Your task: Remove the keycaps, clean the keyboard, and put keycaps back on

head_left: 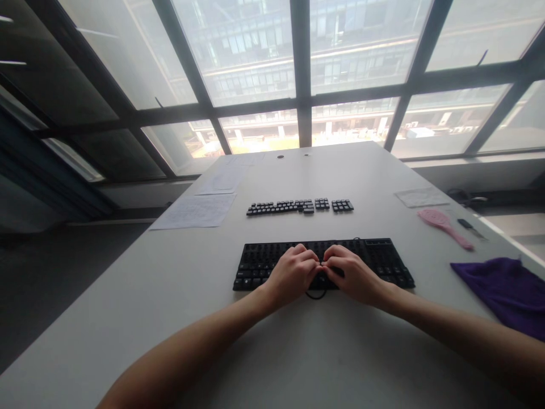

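Note:
A black keyboard (383,258) lies on the white table in front of me. Keycaps sit on its lower rows, while the upper rows look bare with only the key stems showing. My left hand (296,267) and my right hand (347,270) meet over its middle, fingers curled and fingertips pinched together just above the keys. Whatever small dark thing is between the fingertips is too hidden to name. Below the hands a thin black loop (316,296) sticks out at the keyboard's near edge. Beyond the keyboard, loose black keycaps (281,207) are laid out in grouped rows.
Printed paper sheets (193,211) lie on the left of the white table (204,318). On the right are a clear plastic bag (419,197), a pink hairbrush (443,225), a small dark-handled tool (469,227) and a purple cloth (504,292). Windows stand behind the table.

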Tool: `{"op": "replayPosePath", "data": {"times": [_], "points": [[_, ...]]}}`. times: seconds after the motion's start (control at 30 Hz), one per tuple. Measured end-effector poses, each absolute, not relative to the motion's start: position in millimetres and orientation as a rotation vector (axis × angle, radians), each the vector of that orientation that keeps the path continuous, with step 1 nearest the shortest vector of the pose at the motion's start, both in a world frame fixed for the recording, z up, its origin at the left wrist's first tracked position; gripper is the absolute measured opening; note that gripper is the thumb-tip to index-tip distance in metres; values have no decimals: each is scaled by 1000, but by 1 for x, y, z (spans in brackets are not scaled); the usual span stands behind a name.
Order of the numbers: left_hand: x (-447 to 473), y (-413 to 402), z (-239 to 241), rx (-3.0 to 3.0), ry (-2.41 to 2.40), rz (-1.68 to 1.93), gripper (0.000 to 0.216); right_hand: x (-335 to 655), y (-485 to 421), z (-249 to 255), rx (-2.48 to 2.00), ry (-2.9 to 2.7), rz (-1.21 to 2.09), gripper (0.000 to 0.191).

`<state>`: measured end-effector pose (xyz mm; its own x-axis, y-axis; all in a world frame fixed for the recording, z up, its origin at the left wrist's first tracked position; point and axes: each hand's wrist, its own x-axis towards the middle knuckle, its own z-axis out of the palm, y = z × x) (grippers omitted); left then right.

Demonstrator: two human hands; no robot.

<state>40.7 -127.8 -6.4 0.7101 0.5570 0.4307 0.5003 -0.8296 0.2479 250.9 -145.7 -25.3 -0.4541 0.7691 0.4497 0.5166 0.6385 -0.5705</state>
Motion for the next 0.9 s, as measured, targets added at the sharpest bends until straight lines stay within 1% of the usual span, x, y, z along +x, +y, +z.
{"op": "replayPosePath", "data": {"times": [0.27, 0.47, 0.57, 0.7, 0.8, 0.9], "points": [[40, -130, -17, 2820, 862, 774, 22, 249, -146, -31, -1012, -2185, 410, 21], [40, -130, -12, 2697, 979, 802, 19, 252, -143, -19, -1048, -2151, 445, 13], [41, -130, -12, 2708, 1015, 816, 21, 253, -118, -8, -1177, -2129, 355, 17], [43, -130, -14, 2809, 968, 783, 18, 245, -58, 3, -1344, -2216, 111, 24], [42, -130, -13, 2817, 951, 792, 18, 234, -17, 4, -1478, -2370, -57, 24], [41, -131, -13, 2815, 935, 812, 20, 224, 7, 1, -1503, -2431, -100, 24]]}}
